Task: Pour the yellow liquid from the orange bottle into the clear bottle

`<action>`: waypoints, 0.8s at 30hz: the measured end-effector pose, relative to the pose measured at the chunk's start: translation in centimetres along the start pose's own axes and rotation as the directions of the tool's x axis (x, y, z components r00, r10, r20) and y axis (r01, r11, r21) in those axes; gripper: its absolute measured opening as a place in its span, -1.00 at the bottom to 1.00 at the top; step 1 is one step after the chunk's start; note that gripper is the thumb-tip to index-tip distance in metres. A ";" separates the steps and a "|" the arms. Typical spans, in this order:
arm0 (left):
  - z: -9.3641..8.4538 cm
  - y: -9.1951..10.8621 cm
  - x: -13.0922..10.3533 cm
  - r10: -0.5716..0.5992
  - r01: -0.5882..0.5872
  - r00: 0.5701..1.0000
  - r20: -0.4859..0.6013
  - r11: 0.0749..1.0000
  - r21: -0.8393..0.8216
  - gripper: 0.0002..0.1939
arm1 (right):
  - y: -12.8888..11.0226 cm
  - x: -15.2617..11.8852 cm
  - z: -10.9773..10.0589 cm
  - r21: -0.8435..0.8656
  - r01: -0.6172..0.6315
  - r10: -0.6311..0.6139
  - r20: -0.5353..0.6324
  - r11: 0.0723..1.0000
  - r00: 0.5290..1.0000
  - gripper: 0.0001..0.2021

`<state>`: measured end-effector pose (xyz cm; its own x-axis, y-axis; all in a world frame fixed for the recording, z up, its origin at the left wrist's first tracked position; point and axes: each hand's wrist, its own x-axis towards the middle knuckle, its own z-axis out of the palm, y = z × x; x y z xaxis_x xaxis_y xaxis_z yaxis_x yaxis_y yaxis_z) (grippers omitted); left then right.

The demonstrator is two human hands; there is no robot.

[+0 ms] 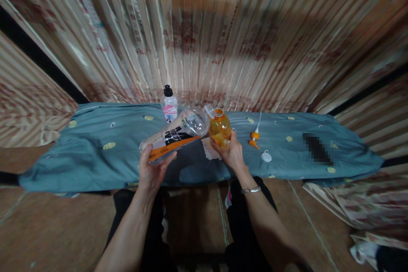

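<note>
My left hand (pixel 152 170) is closed around the lower end of a large clear plastic bottle (pixel 174 138) with black lettering and an orange band. The bottle is tilted to the right, its neck close to the mouth of a see-through orange bottle (pixel 219 127). Whether the two touch, or any liquid passes between them, I cannot tell. My right hand (pixel 232 151) grips the orange bottle from below and the right, keeping it almost upright. An orange pump head (pixel 254 137) with a white tube and a white round cap (pixel 266 156) lie to the right.
Behind the clear bottle stands another bottle (pixel 169 108) with a black cap and pink label. A small pale cloth (pixel 210 149) lies beneath my hands on the blue-green covered surface (pixel 89 148). A blurred-out dark object (pixel 318 148) lies at right. Striped curtains (pixel 204 42) hang behind.
</note>
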<state>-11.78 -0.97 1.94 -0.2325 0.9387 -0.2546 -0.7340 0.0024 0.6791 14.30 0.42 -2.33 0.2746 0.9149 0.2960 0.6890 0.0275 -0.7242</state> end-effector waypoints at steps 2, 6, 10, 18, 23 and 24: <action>-0.1 0.0 0.0 0.007 -0.008 1.000 0.019 1.000 0.012 -0.70 | -0.1 0.0 0.0 -0.021 -0.018 0.018 0.001 1.000 1.000 -0.23; -0.1 0.1 0.0 0.023 -0.024 0.999 0.027 0.999 0.024 -0.61 | 0.1 0.1 0.3 -0.074 -0.027 0.026 -0.014 0.997 1.000 -0.22; 0.2 0.4 -0.1 0.030 -0.031 0.999 0.025 0.999 0.039 -0.50 | 0.5 0.2 0.3 -0.079 0.038 -0.039 -0.012 0.996 0.999 -0.20; 1.1 0.7 -0.6 0.009 -0.011 1.000 0.029 0.999 0.053 -0.45 | 0.6 0.1 -0.2 -0.052 0.049 -0.049 -0.006 0.997 0.999 -0.26; 1.2 0.3 -0.8 0.003 -0.003 1.000 0.007 0.999 0.045 -0.45 | 0.9 0.1 0.0 -0.082 0.043 -0.044 -0.012 0.996 0.999 -0.22; 1.2 0.2 -0.9 -0.001 0.001 1.000 0.006 0.999 0.044 -0.45 | 1.0 0.1 0.0 -0.093 0.041 -0.043 -0.017 0.995 0.999 -0.21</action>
<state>-11.00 -1.37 3.13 -0.2274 0.9408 -0.2513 -0.7056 0.0186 0.7083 15.02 0.56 -3.03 0.2561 0.9060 0.3371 0.7591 0.0274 -0.6504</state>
